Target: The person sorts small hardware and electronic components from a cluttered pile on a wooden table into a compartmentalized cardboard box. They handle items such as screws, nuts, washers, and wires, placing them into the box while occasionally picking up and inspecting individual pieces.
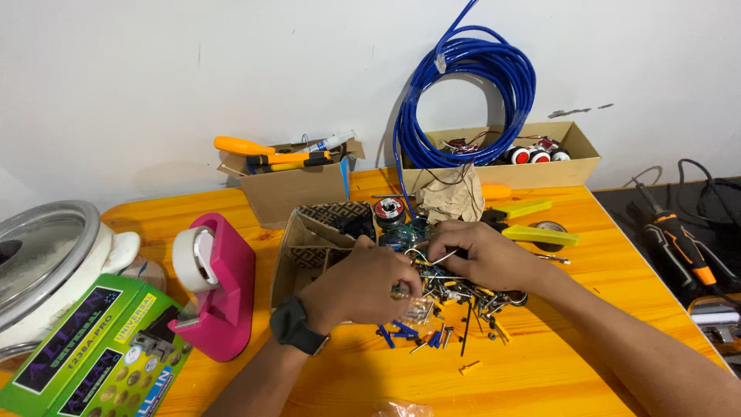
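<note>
Screws and small metal parts (455,297) lay heaped on the orange table (556,363) before the open carton (309,243), where my left hand (363,282) closed on a small piece and my right hand (482,255) pinched a thin rod (441,259), best kept low and steady.

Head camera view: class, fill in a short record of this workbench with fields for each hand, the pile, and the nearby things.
Left hand: closed on a small metal part, black watch on the wrist
Right hand: pinching a thin metal pin
Pile: screws, pins and blue plugs on the orange table
Left side: pink tape dispenser
Back: blue cable coil above a cardboard box
</note>
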